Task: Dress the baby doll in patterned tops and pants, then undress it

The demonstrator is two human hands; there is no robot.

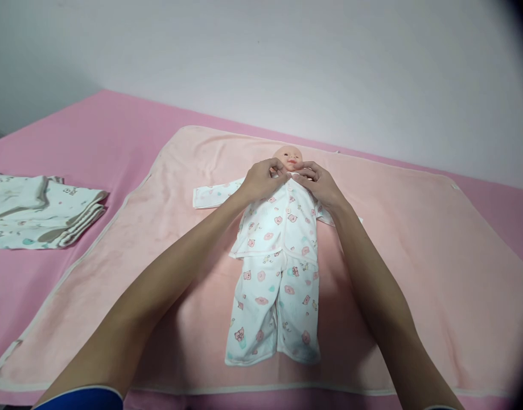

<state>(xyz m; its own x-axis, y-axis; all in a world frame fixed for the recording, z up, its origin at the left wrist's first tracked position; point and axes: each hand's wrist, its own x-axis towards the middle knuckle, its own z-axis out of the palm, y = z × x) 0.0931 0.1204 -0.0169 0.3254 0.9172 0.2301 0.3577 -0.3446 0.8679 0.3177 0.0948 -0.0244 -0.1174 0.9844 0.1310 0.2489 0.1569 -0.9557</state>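
Note:
A baby doll [290, 154] lies on its back, its head toward the wall. It wears a white printed shirt [282, 228] and matching pants [274, 310] with pink animal figures. At the doll's neck, my left hand [266, 177] pinches the shirt's collar with bent fingers. My right hand [317, 181] is at the other side of the collar, thumb and fingers closed near the top of the front opening. The shirt's left-side sleeve lies stretched out flat; my right forearm partly covers the other one.
Under the doll spreads a peach blanket [159, 239] with pale edging, on a pink sheet [86, 131]. Folded white printed cloths [43, 210] lie at the left. A pale wall [287, 68] rises behind the bed.

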